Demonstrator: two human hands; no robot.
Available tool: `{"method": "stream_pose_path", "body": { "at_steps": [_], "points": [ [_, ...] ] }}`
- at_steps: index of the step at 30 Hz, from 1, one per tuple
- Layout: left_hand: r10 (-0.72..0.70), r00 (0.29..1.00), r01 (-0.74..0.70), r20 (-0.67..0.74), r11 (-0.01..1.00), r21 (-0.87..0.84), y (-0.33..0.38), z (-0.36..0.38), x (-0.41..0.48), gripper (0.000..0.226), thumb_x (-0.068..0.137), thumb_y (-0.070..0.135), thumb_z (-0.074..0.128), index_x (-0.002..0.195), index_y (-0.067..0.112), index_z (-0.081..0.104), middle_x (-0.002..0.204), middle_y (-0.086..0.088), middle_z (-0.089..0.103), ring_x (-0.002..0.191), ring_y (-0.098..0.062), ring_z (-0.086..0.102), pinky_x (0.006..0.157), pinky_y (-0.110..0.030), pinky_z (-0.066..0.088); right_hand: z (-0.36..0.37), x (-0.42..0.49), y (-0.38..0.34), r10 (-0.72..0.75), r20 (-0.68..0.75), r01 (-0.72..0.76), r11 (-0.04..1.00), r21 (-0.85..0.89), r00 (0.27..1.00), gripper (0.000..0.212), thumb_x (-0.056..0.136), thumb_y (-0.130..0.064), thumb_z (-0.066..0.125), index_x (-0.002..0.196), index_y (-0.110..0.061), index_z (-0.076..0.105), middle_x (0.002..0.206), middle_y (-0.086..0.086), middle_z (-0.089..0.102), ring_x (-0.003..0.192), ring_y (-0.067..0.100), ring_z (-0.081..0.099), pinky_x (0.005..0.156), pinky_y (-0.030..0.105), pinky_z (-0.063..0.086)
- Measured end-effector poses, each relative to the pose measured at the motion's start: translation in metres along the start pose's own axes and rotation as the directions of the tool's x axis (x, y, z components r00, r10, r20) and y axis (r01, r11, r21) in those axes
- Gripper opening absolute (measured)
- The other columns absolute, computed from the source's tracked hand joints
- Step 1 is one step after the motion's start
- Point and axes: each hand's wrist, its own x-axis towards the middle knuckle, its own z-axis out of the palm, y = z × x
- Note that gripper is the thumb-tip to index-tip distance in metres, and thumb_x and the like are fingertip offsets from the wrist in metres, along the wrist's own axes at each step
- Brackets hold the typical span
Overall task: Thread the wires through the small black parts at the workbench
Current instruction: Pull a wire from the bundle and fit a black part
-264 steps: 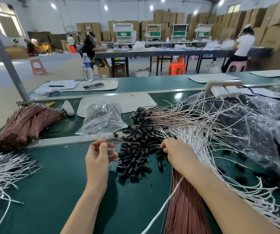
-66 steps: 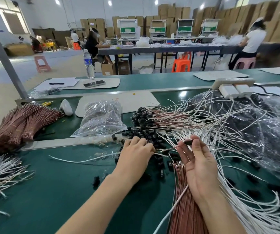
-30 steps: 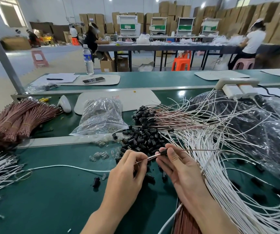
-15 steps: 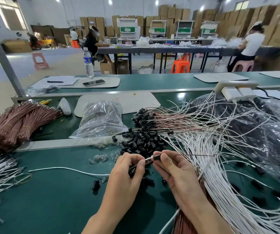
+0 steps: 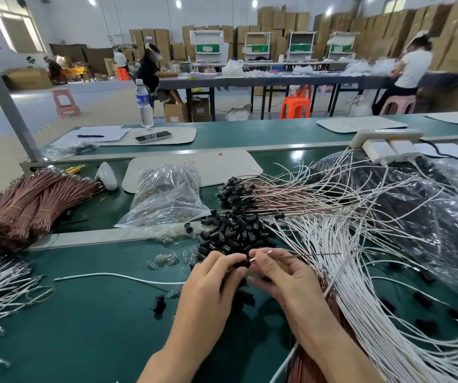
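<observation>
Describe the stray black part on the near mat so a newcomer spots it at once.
Start on the near green mat. Follow the single white wire across it toward the left hand; just this side of that wire's right end sits the stray black part. It lies alone on the mat, unlike the heaped black parts farther back.

I see a water bottle (image 5: 144,104) standing upright, well ahead of me. A phone (image 5: 153,136) lies just right of it, a pen (image 5: 90,136) on papers (image 5: 113,132) just left. Nearer me than the bottle sits a clear plastic bag (image 5: 167,196); far right of it, an orange stool (image 5: 295,106).
</observation>
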Motion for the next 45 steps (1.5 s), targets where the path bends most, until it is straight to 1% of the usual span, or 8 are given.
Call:
{"method": "stream_pose_path", "body": {
  "at_steps": [7,12,22,27,32,35,38,45],
  "points": [
    [0.068,0.996,-0.057,-0.066,0.987,0.153,0.001,-0.011,0.005,0.029,0.103,0.030,0.052,0.126,0.022,0.068,0.102,0.016,0.056,0.088,-0.012,0.056,0.079,-0.025,0.045,-0.033,0.005,-0.032,-0.013,-0.124,0.048,0.959,0.281,0.992,0.007,0.077,-0.021,0.072,0.079,-0.019,0.079,0.090,0.002,0.075,0.073,0.011,0.070,0.061,0.022,0.061],
    [0.102,0.980,-0.060,-0.169,0.970,0.237,-0.011,-0.036,0.013,0.033,0.099,0.025,0.052,0.126,0.016,0.069,0.100,0.011,0.058,0.086,-0.012,0.055,0.079,-0.026,0.045,-0.059,0.005,-0.044,-0.055,-0.288,0.163,0.916,0.367,0.956,0.020,0.082,-0.036,0.073,0.094,-0.021,0.069,0.089,-0.007,0.070,0.077,0.006,0.067,0.073,0.021,0.060],
    [-0.055,0.970,0.090,-0.236,0.986,0.141,-0.039,-0.053,0.009,0.033,0.100,0.028,0.050,0.126,0.018,0.068,0.101,0.017,0.056,0.091,-0.016,0.061,0.081,-0.032,0.050,-0.082,0.008,-0.053,-0.061,-0.430,0.322,0.759,0.566,0.901,0.017,0.082,-0.034,0.080,0.086,-0.019,0.074,0.087,-0.006,0.072,0.078,0.005,0.069,0.073,0.017,0.057],
    [-0.232,0.930,0.216,-0.284,0.972,-0.088,-0.036,-0.048,0.011,0.028,0.100,0.009,0.058,0.120,0.025,0.069,0.101,0.022,0.062,0.094,-0.002,0.063,0.081,-0.007,0.044,-0.079,0.007,-0.053,-0.097,-0.318,0.295,0.683,0.668,0.943,0.017,0.091,-0.029,0.073,0.095,-0.013,0.073,0.112,0.005,0.073,0.102,0.012,0.072,0.081,0.017,0.058],
    [-0.360,0.909,0.263,-0.211,0.886,-0.381,-0.011,-0.032,0.018,0.019,0.095,0.026,0.062,0.105,0.039,0.071,0.092,0.016,0.073,0.081,0.003,0.065,0.074,-0.008,0.046,-0.034,-0.003,-0.039,0.016,0.234,-0.041,0.994,0.102,0.972,0.038,0.079,-0.050,0.078,0.094,-0.015,0.077,0.101,0.011,0.076,0.080,0.021,0.073,0.067,0.027,0.061],
    [-0.231,0.972,0.204,-0.042,0.918,-0.339,0.001,-0.018,0.012,0.023,0.096,0.020,0.062,0.109,0.036,0.073,0.093,0.013,0.071,0.089,-0.004,0.066,0.078,-0.012,0.047,-0.005,-0.006,-0.017,0.094,0.253,-0.024,0.963,-0.268,0.963,0.041,0.083,-0.047,0.069,0.117,-0.024,0.072,0.113,0.002,0.077,0.096,0.022,0.075,0.071,0.030,0.061],
    [-0.122,0.988,0.142,0.090,0.950,-0.277,0.006,-0.004,0.006,0.031,0.099,0.014,0.063,0.113,0.040,0.069,0.096,0.013,0.065,0.093,-0.011,0.066,0.079,-0.015,0.048,0.002,-0.003,-0.007,-0.001,0.144,0.032,0.975,-0.218,0.990,0.031,0.085,-0.032,0.066,0.113,-0.021,0.075,0.104,0.004,0.079,0.095,0.023,0.076,0.069,0.028,0.062],
    [-0.250,0.968,0.241,0.010,0.924,-0.297,-0.003,-0.002,-0.003,0.024,0.097,0.048,0.055,0.120,0.052,0.058,0.102,0.019,0.070,0.093,-0.004,0.068,0.076,-0.009,0.048,-0.007,0.004,-0.008,-0.009,-0.068,0.012,0.999,0.033,0.998,0.023,0.082,-0.030,0.071,0.098,-0.018,0.082,0.101,0.013,0.078,0.094,0.025,0.077,0.072,0.022,0.060]
  ]
}}
